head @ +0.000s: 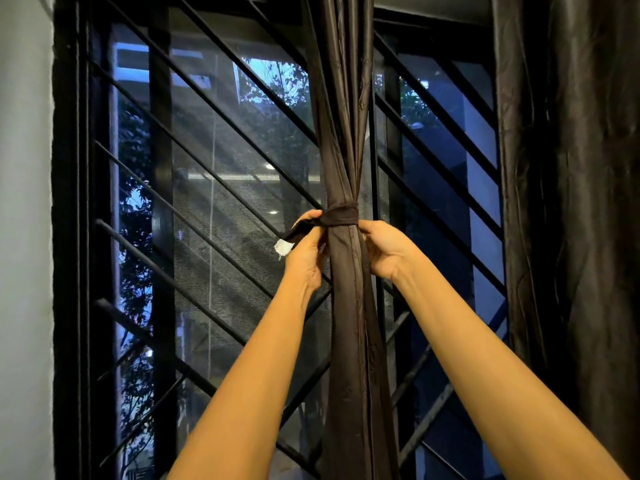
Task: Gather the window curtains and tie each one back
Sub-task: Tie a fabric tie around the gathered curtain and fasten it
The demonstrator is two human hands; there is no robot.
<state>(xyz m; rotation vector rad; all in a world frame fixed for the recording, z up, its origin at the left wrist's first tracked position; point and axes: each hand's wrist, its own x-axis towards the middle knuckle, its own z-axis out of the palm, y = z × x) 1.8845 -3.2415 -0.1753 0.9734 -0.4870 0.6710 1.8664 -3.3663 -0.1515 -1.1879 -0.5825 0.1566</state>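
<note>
A dark brown curtain (pixel 341 109) hangs gathered into a narrow bundle in front of the window's middle. A dark fabric tie-back band (pixel 341 216) wraps around the bundle at its narrowest point. My left hand (pixel 306 249) pinches the band's loose end, which sticks out to the left with a small white tag (pixel 283 247) on its tip. My right hand (pixel 386 249) curls around the right side of the bundle just under the band; its fingertips are hidden behind the fabric. A second dark curtain (pixel 568 202) hangs loose at the right edge.
Behind the curtains is a black-framed window (pixel 69 202) with diagonal metal bars (pixel 207 188) and a mesh screen. A pale wall (pixel 24 237) runs along the left. Trees and lit buildings show outside.
</note>
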